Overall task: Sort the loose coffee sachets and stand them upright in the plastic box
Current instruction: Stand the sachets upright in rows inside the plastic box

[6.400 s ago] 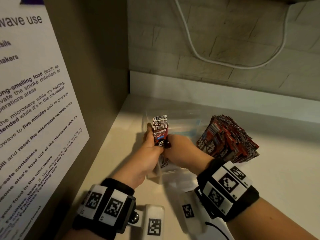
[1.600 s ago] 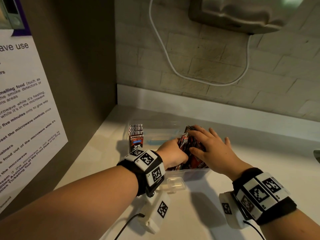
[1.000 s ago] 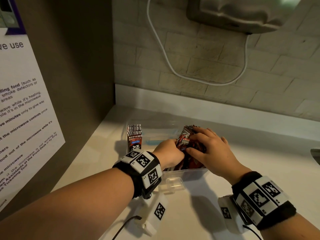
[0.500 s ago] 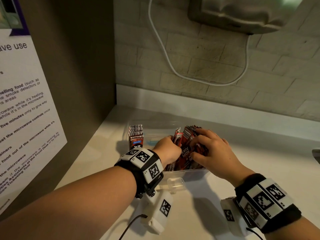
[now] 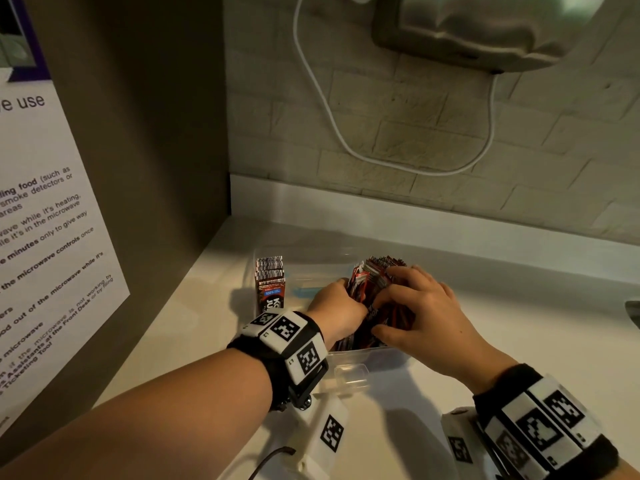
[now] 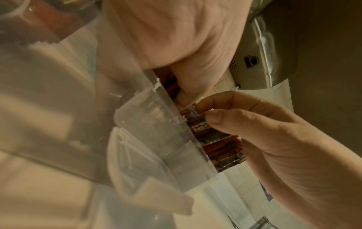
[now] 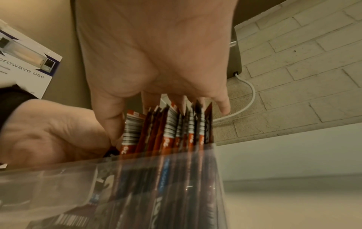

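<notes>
- A printed notice (image 5: 52, 237) about microwave use hangs on the panel at the far left.
- A neat upright stack of sachets (image 5: 269, 284) stands at the left end of the clear plastic box (image 5: 349, 358), which sits on the pale worktop (image 5: 536, 323).
- The left hand (image 5: 341, 311) reaches into the box from the left, fingers curled round the left side of the larger bundle of sachets (image 5: 375, 277).
- That bundle stands on edge in the right part of the box, tops fanned above the rim.
- The right hand (image 5: 420, 311) clamps the bundle from above and the right, thumb at its near side, fingers over the tops.
- A white cable (image 5: 332, 119) loops down the brick wall behind.
</notes>
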